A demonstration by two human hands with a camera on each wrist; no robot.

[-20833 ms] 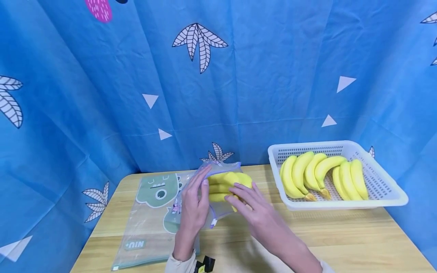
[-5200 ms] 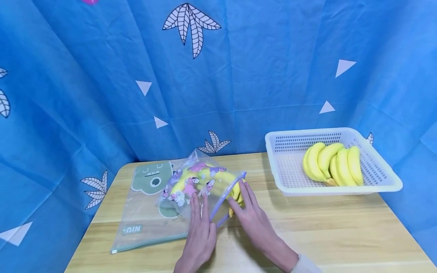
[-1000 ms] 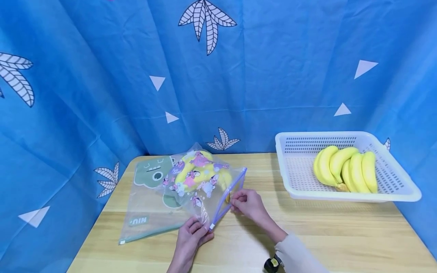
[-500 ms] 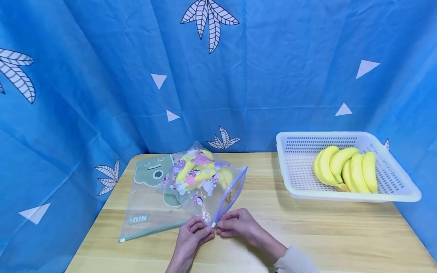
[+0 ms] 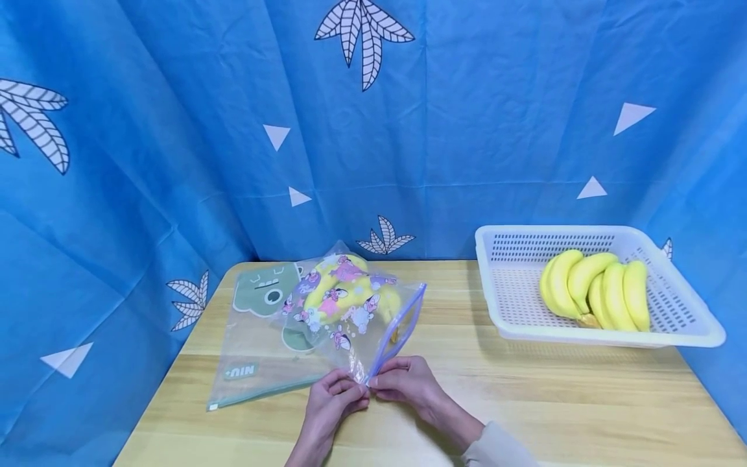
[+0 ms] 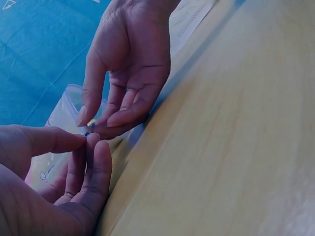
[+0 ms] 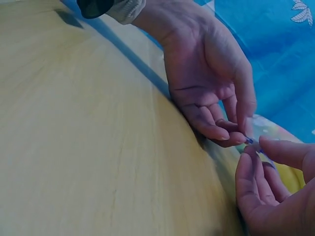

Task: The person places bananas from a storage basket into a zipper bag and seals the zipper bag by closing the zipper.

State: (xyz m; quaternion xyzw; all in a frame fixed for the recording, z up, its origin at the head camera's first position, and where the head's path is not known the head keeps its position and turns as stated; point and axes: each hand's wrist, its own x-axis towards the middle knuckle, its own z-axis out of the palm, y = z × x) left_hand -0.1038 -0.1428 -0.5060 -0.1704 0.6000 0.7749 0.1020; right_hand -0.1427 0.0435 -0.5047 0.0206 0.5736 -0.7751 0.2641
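Note:
A clear zip bag (image 5: 350, 331) with pink cartoon prints and a purple zip edge lies on the table with several bananas (image 5: 327, 305) inside. Its mouth gapes toward the right, and a banana stem shows there. At the near corner of the mouth, my left hand (image 5: 331, 402) pinches the end of the zip between thumb and fingers. Right beside it, my right hand (image 5: 408, 384) pinches the same zip edge. In the right wrist view the right thumb and forefinger close on a small pale piece with blue at its end (image 7: 254, 143). The fingertips of both hands nearly meet.
Under the zip bag, a larger flat clear zip bag (image 5: 257, 347) with green dinosaur prints lies on the wooden table (image 5: 560, 395). A white perforated basket (image 5: 508, 327) at the back right holds bananas (image 5: 618, 295). A blue curtain (image 5: 496, 130) hangs behind and at the sides.
My right hand moved from the middle of the bag's mouth down to the near corner and took hold of the zip there. My left hand stays at that corner. Earlier, bananas were put in the bag.

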